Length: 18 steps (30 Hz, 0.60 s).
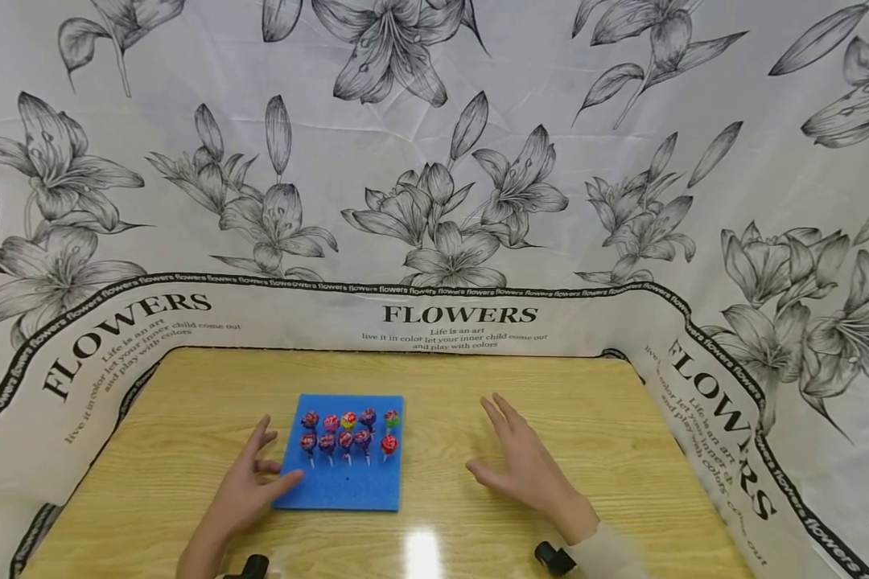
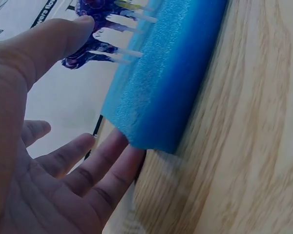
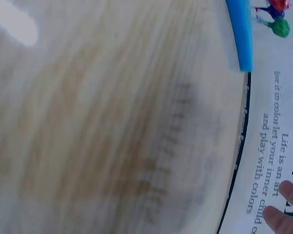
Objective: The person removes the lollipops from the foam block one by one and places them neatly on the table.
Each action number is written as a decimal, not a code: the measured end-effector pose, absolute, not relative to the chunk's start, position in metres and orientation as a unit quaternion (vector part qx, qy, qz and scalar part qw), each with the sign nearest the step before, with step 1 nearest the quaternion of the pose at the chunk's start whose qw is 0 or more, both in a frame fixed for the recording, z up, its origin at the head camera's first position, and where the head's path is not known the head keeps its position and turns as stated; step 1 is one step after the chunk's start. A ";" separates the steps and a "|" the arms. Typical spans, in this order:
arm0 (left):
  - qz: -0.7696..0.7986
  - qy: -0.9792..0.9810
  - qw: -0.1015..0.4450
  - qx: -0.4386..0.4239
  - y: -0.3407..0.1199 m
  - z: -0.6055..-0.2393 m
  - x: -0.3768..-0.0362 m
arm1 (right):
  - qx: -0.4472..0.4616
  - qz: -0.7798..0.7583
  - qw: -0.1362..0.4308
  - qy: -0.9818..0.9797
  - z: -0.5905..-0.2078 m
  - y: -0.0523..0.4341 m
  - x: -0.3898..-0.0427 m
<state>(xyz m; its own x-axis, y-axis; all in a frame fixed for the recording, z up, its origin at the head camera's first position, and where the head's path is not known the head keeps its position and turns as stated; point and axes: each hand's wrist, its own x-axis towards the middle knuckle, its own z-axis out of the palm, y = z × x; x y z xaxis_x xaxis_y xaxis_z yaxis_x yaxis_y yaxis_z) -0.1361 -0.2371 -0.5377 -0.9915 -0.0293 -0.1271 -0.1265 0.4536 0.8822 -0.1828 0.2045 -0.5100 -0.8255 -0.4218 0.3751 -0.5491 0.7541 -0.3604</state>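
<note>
On the table lies a blue foam block (image 1: 340, 492), with several wrapped lollipops (image 1: 345, 440) standing in it in two rows. Their wrappers are purple, red, pink, yellow and green, and white sticks show below the heads. At the block's left edge my left hand (image 1: 245, 490) has its fingers spread and its thumb over the front left corner. In the left wrist view, fingertips (image 2: 132, 151) overlap the end of the foam block (image 2: 161, 87). To the right of the block, my right hand (image 1: 525, 470) is held apart from it, fingers extended, holding nothing.
A light wood table (image 1: 550, 386) carries the block. White cloth with black flower drawings and lettering (image 1: 459, 314) hangs behind it and along both sides. Small black devices (image 1: 553, 558) sit at both wrists. A bright reflection shows near the front of the table.
</note>
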 end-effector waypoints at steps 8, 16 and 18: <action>0.509 0.860 0.011 -0.039 -0.234 -0.545 -0.141 | 0.314 0.247 0.135 -0.907 -0.524 0.179 -0.177; 0.491 0.870 0.010 -0.048 -0.232 -0.548 -0.146 | 0.334 0.279 0.137 -0.890 -0.529 0.159 -0.173; 0.482 0.875 0.006 -0.048 -0.232 -0.549 -0.147 | 0.332 0.290 0.131 -0.888 -0.530 0.153 -0.172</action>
<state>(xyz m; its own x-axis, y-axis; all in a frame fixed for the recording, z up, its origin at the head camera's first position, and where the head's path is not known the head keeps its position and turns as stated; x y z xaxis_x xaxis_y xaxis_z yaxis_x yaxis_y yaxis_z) -0.1471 -0.2319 -0.5489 -0.9953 -0.0793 -0.0563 -0.0900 0.5297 0.8434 -0.1724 0.1535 -0.5303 -0.7450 -0.5148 0.4243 -0.6659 0.6114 -0.4275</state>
